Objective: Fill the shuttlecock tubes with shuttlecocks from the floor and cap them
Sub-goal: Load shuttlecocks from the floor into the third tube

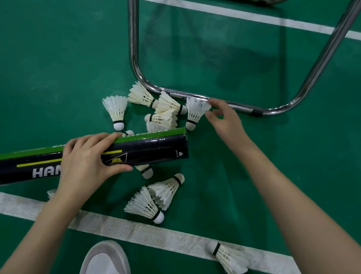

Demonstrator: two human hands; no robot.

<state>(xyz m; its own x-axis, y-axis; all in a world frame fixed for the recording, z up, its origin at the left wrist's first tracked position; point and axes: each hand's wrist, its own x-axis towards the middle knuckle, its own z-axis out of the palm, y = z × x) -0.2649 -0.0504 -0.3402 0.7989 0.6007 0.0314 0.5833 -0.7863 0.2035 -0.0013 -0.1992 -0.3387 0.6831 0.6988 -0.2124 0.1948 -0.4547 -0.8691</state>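
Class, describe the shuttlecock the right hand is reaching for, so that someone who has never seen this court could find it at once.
Start at the chrome tube frame standing on the green floor. Just below its near crossbar lies a cluster of shuttlecocks; take the rightmost shuttlecock. It alone has its feathers against the fingers of the right hand, cork pointing towards the black-and-green tube.

tube (149,148): lying above the floor (45,54), shuttlecocks (167,110) behind and before it
chair frame (205,99): behind the shuttlecocks
shoes (107,268): nearest, before the line (135,232)
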